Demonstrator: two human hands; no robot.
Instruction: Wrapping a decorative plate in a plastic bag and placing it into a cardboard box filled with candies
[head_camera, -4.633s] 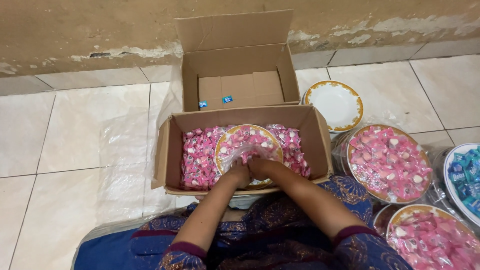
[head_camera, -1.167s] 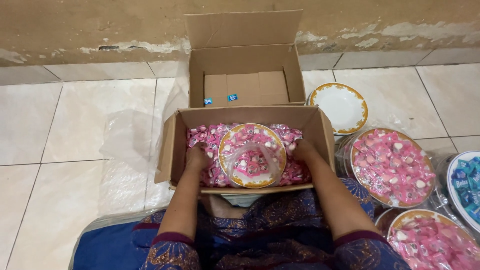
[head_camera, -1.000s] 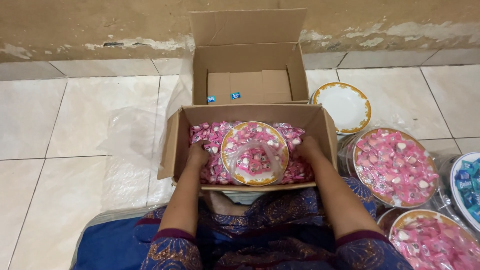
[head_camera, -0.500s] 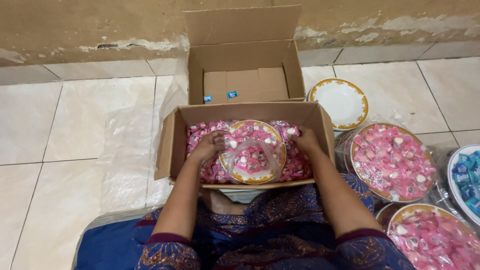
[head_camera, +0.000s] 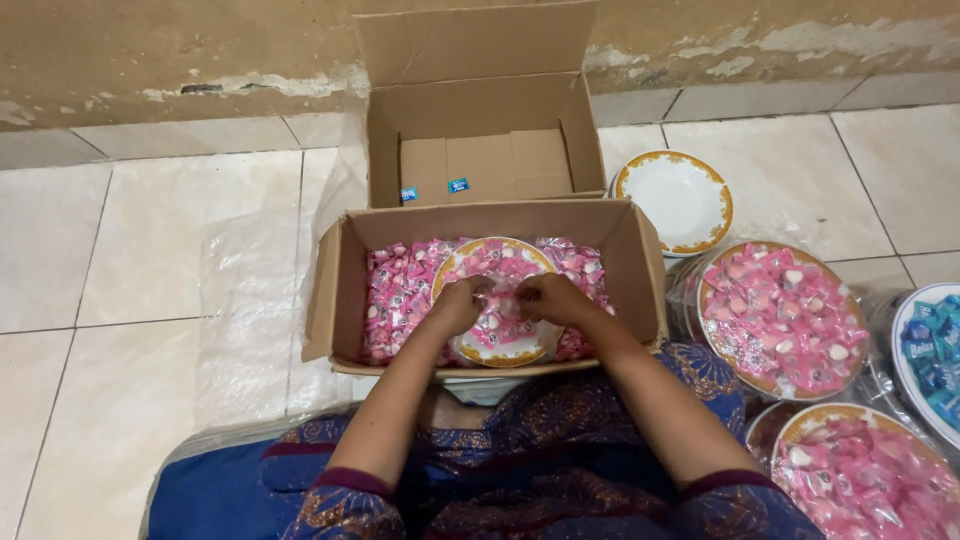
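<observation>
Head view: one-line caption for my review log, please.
Both hands, left hand and right hand, meet over a gold-rimmed plate of pink sweets inside a cardboard box.

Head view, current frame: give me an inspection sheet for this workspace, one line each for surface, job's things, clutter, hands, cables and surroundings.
Surface: pale tiled floor, clear plastic sheet spread on it.
Job's things: open brown cardboard box filled with pink wrapped candies; round gold-rimmed plate of the same candies sits inside it.
Clutter: second cardboard box, nearly empty, behind; empty gold-rimmed white plate; two wrapped plates of pink candies and; plate of blue candies at the right edge.
Hands: left hand and right hand meet over the plate; whether the fingers grip anything cannot be told.
Cables: nothing seen.
Surroundings: worn, peeling wall.
</observation>
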